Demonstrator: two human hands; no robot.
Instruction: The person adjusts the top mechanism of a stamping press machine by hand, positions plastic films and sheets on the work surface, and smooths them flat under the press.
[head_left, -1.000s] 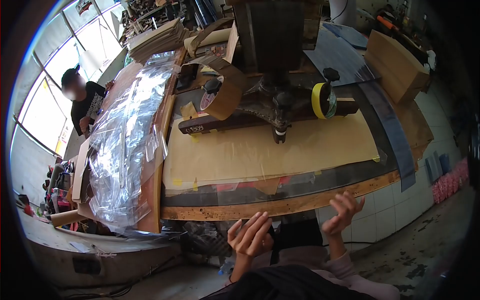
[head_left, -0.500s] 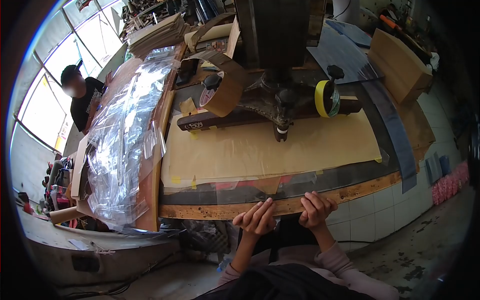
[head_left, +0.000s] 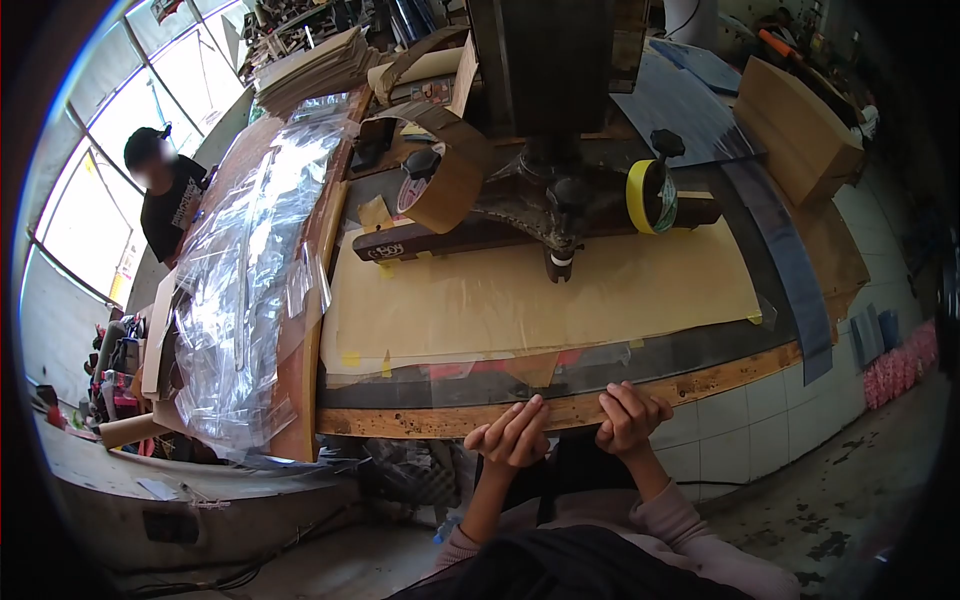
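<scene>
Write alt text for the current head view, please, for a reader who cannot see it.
A person's left grip and right grip are at a worktable's wooden front edge. Beyond lies a tan sheet, partly beneath a dark bar with tape rolls toward each end; clear plastic lies at left, near another person.

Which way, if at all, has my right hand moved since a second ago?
Yes: your right hand moved left along the wooden edge, nearer your left hand.
</scene>
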